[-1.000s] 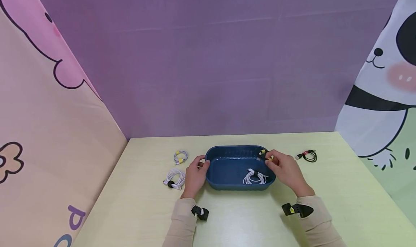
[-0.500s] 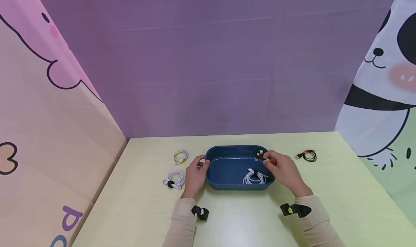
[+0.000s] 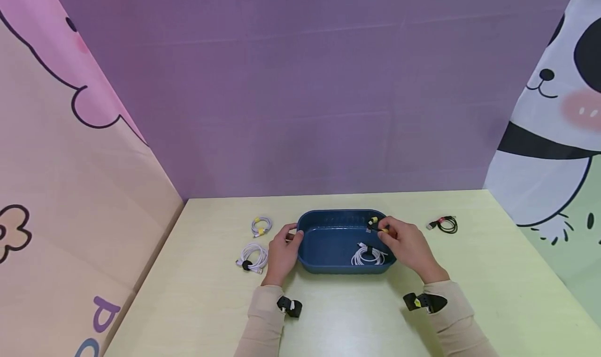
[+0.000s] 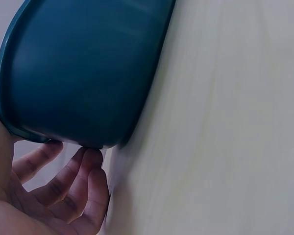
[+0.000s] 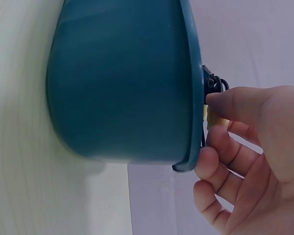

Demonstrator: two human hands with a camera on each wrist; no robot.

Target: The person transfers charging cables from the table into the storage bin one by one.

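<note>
A blue oval basin (image 3: pixel 328 269) stands on the table. At its left end the left hand (image 3: pixel 283 253) grips the rim, thumb on top; in the left wrist view the fingers of this hand (image 4: pixel 59 196) touch the outer wall. Over the basin's right end, the right hand (image 3: pixel 413 248) pinches a black cable with yellow parts (image 3: pixel 373 221). The right wrist view shows thumb and fingers of that hand (image 5: pixel 250 142) on the black cable (image 5: pixel 214 84), just beyond the rim. A white coiled cable (image 3: pixel 368 255) with a black tie lies in the basin's right part.
Left of the basin lie a white cable with yellow ties (image 3: pixel 261 226) and a white coil with a black tie (image 3: pixel 253 258). A black cable with a red tie (image 3: pixel 446 224) lies to the right. A purple backdrop (image 3: pixel 300 96) rises behind the table.
The right hand, with the black cable, has shifted slightly left over the basin. The left hand and the basin have stayed in place.
</note>
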